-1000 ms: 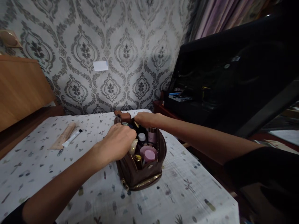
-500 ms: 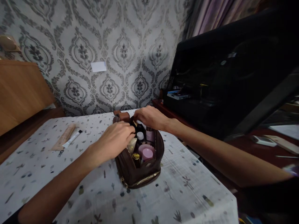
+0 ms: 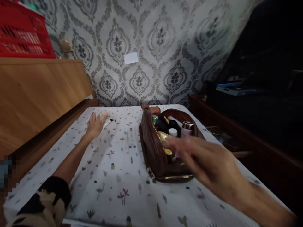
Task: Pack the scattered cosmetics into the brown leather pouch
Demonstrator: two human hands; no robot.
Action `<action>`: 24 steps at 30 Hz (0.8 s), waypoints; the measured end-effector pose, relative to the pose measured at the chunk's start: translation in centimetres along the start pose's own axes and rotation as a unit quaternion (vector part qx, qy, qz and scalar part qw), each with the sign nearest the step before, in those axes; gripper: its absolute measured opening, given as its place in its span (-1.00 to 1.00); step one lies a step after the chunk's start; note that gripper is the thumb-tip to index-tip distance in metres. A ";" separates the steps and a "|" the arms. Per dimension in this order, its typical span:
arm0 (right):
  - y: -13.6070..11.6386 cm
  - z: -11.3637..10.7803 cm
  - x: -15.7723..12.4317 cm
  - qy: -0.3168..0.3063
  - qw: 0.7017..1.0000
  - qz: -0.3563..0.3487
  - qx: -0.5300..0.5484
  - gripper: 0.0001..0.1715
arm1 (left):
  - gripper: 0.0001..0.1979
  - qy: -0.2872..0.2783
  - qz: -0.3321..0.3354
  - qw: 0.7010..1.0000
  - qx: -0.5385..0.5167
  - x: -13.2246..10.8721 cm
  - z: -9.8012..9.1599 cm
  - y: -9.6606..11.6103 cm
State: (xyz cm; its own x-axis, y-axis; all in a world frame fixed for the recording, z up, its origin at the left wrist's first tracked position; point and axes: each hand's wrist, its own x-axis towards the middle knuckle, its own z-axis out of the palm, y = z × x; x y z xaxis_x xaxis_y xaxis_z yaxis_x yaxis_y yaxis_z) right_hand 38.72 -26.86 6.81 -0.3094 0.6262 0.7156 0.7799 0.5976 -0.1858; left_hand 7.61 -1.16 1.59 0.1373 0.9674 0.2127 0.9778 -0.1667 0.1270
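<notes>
A brown leather cosmetic bag [image 3: 151, 142] stands unzipped on the cloth-covered table. Inside it are a white-capped bottle [image 3: 173, 132], a silver-capped bottle [image 3: 187, 127], a gold-capped bottle [image 3: 168, 154], a gold tube [image 3: 163, 137] and a green item [image 3: 154, 119]. My right hand [image 3: 210, 160], blurred by motion, is over the bag's front right, its fingers stretched out and no item visible in them. Far left, my left hand [image 3: 95, 126] reaches out with fingers apart, at the beige tube [image 3: 104, 116], which it partly hides. Beside it lies a slim white tube [image 3: 108, 123] with a black cap.
The table's printed cloth [image 3: 113, 176] spreads under everything. A wooden cabinet [image 3: 42, 85] with a red basket [image 3: 26, 31] on top borders the left. On the right are a large dark screen [image 3: 265, 69] and a dark red surface [image 3: 267, 151].
My left hand has left the bag and gone left to the tubes. My right hand has come back out of the bag towards me. The view has turned left.
</notes>
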 end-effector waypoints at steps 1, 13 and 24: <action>-0.9 0.8 -0.2 -0.006 1.000 -0.026 0.012 -0.67 | -0.40 -0.001 -0.019 1.000 0.004 0.5 0.5 -0.9; -5.6 13.2 0.5 -0.228 0.965 -0.007 0.125 -0.72 | -0.27 -0.035 0.013 0.998 0.054 2.7 5.3 -2.0; -3.6 19.3 -1.3 -0.153 0.932 0.183 0.272 -0.64 | -0.62 0.000 0.118 0.990 0.076 1.6 6.0 0.7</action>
State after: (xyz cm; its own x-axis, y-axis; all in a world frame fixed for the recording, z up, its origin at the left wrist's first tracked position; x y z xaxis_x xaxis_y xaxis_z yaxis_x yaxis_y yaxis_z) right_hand 25.84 -20.15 -6.50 -0.2827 0.9020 0.3264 0.4987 0.4289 -0.7532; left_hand 9.48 1.40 -3.83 0.3645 0.9050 0.2193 0.9311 -0.3574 -0.0728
